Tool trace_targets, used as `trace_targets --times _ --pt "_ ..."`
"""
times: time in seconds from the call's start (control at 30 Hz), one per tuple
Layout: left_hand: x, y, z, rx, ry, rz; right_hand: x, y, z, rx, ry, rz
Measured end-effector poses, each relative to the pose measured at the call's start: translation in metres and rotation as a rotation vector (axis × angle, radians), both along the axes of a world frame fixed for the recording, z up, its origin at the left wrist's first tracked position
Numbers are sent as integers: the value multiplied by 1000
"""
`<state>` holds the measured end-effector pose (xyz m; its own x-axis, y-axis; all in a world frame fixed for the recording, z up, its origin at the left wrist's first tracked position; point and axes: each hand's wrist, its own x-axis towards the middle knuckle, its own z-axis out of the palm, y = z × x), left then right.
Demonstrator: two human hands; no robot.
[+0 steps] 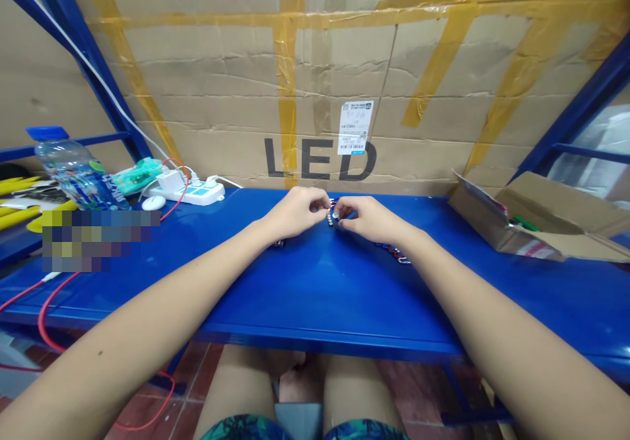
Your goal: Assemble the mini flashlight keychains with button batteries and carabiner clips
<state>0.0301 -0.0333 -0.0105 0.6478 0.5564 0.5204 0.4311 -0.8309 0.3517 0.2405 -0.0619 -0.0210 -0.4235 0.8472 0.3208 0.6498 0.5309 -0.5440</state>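
Over the blue desk (325, 296), your left hand (298, 212) and right hand (367, 218) both pinch a small silvery beaded piece (330, 218); coloured carabiner clips (395, 252) lie beside your right forearm.

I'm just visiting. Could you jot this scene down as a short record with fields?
Left hand: fingertips at small shiny pieces; exact grip too small to tell
Right hand: fingertips at the same pieces, facing the left hand
Surface: blue table
Beside right forearm: silver clip
Left side: bottle with blue cap, white power strip
Right side: open cardboard box
Behind: large cardboard panel marked LED
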Motion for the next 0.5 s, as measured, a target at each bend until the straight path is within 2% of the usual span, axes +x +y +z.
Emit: trace_targets --times 0.1,0.37,0.5 --pt "4 -3 0 28 -68 -41 -2 -3 2 -12 22 -17" --pt "5 -6 -1 104 -31 -72 -3 -2 4 -3 91 -11" --pt "5 -6 1 -5 -119 -67 -7 -6 5 -18 189 -15"
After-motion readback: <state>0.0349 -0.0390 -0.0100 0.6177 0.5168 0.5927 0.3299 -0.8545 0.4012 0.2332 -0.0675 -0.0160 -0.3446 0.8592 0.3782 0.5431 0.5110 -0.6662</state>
